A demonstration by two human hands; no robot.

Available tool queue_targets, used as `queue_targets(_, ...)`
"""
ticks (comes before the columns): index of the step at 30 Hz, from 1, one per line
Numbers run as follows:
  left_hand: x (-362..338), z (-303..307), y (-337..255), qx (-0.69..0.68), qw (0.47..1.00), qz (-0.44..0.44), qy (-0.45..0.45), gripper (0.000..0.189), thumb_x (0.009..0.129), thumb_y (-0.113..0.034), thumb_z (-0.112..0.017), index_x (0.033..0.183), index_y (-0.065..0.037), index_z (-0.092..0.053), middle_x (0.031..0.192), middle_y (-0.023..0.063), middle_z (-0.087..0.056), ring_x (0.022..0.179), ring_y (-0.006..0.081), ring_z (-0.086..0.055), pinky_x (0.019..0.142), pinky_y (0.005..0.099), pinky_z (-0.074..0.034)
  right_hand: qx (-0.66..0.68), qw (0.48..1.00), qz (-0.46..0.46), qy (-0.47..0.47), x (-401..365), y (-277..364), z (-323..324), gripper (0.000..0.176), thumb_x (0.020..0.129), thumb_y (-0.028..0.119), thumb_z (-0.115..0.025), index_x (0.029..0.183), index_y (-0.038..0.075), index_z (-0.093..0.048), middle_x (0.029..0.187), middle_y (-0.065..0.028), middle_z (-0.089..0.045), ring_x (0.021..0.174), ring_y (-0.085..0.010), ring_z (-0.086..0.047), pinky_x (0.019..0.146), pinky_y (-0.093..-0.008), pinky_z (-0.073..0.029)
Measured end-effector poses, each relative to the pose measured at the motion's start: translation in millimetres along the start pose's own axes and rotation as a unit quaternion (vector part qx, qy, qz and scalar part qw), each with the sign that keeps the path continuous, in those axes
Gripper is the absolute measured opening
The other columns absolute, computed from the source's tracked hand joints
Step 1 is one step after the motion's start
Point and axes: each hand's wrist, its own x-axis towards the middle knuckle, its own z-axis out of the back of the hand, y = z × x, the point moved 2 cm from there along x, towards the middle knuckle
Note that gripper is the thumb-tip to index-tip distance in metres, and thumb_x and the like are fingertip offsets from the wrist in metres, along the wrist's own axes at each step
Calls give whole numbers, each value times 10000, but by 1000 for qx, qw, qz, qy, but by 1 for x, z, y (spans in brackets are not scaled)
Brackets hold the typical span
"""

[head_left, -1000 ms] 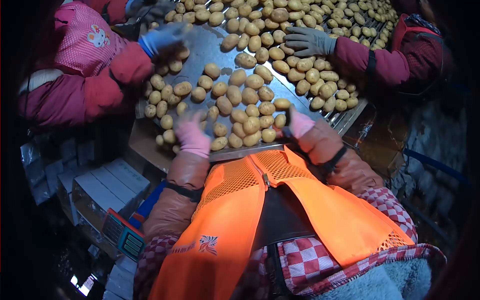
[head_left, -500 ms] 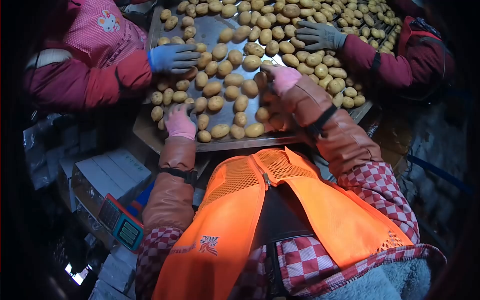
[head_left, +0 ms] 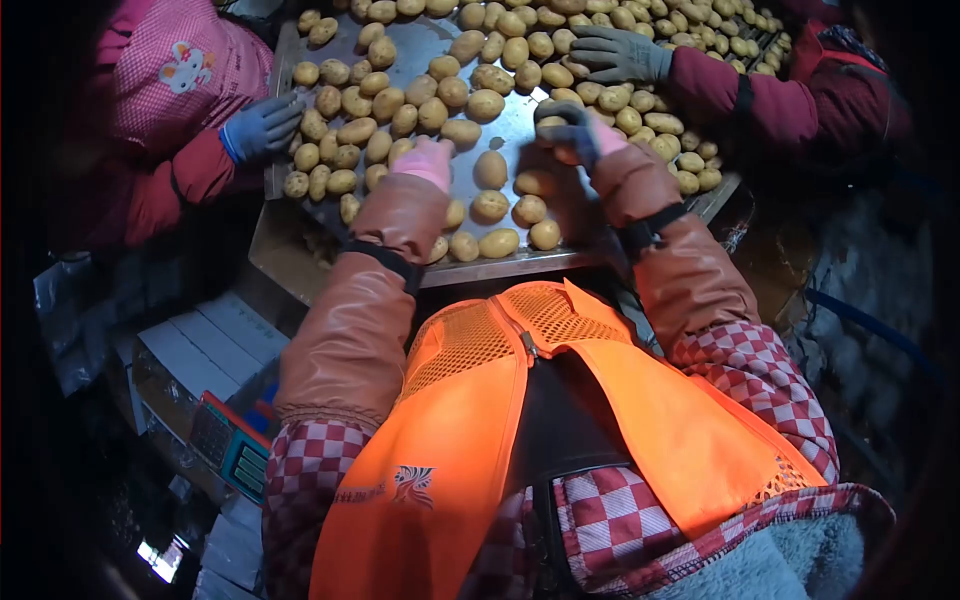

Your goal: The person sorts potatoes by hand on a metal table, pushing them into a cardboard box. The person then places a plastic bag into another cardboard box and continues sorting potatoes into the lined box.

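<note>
Many potatoes [head_left: 490,170] lie loose on a metal sorting table [head_left: 505,135]. My right hand [head_left: 585,135], in a pink glove with a dark grey palm, is raised over the right part of the near side. Its fingers are bent round a potato [head_left: 550,123]. My left hand [head_left: 427,162], gloved in pink, reaches in among the potatoes left of centre, touching or close beside one [head_left: 460,132]. The back of that glove faces me and hides most of its fingers, so its grip does not show.
A co-worker's blue-gloved hand [head_left: 262,128] is at the table's left edge. Another co-worker's grey-gloved hand [head_left: 620,55] lies over potatoes at the back right. White boxes [head_left: 215,345] and a red-framed digital scale [head_left: 230,450] stand below left.
My left hand has moved right and inward over the potatoes. My right hand has turned and now holds a potato. The blue-gloved hand has drawn back left. The view has shifted slightly.
</note>
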Motion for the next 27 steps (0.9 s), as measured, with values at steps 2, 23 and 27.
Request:
queue_targets(2, 3, 10, 17, -66, 998, 12, -12, 297, 886, -134, -597, 1176, -167, -654, 1237, 180, -604, 1118, 333, -620, 925, 427, -518, 67, 997, 28, -20, -33, -8, 18, 365, 842, 232, -663, 1175, 89, -620, 956, -37, -637, 878, -165, -593, 781, -303, -502)
queue_targets(23, -24, 16, 16, -324, 932, -115, -113, 511, 910, -141, -650, 1393, -46, -512, 1156, 131, -658, 1089, 245, -621, 896, 328, -499, 33, 899, -333, -284, -358, -143, 146, 294, 841, 344, -747, 969, 85, -692, 867, -65, -680, 730, -179, -635, 645, -290, -501)
queue_targets(27, -45, -11, 3, 171, 966, -183, -55, 731, 823, -286, -693, 1491, -282, -396, 1502, 112, -375, 1421, 346, -302, 1114, 551, -278, -274, 871, -49, -404, -307, -142, 125, 367, 876, 288, -731, 1131, 30, -679, 1028, -116, -711, 928, -202, -669, 838, -320, -530)
